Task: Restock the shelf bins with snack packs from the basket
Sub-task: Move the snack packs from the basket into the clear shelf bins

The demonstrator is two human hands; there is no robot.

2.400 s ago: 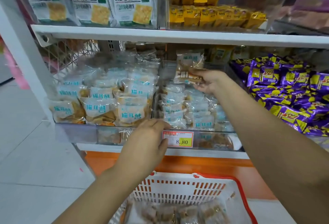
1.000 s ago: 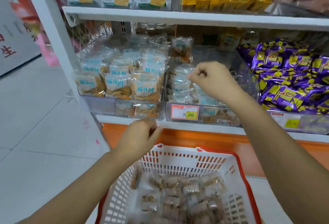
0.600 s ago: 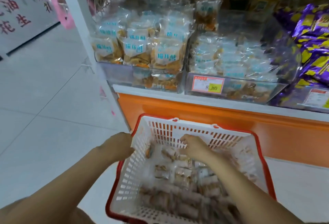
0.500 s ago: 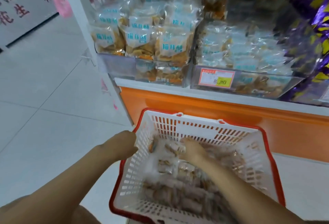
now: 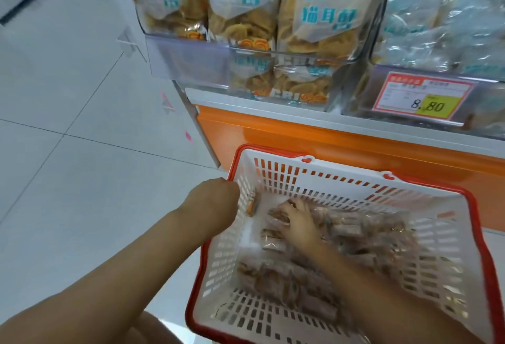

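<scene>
Below the shelf point(image 5: 328, 122), on the tiled floor point(image 5: 68, 179), the basket point(image 5: 341, 177) stands directly in front of the orange base panel. Two clear bins sit on the shelf. The left bin point(image 5: 191, 59) is filled with large bags above its front wall. The right bin point(image 5: 355, 98), which carries the price tag point(image 5: 423, 98), holds smaller clear packs. The snack packs point(image 5: 355, 234) to be restocked lie in a loose, overlapping pile on the basket bottom.

Right hand point(image 5: 297, 225): inside the basket, palm down on the pile, fingers bent over a pack at its left end. Whether the grip has closed cannot be determined.

Left hand point(image 5: 216, 199): against the outside of the basket's left rim, near the far corner. The fingers are hidden, so whether it grips cannot be determined.

Probable faults:
1. A pinch on the glossy film alone is likely to slip, and the pack would drop back or onto the floor.
2. Overlapping packs may be dragged up together and spill over the rim.
3. An unsteadied basket may slide on the smooth tile during the lift.
4. The contents look brittle, so a hard squeeze could crush them.
5. Loading the full left bin risks overflow.
</scene>
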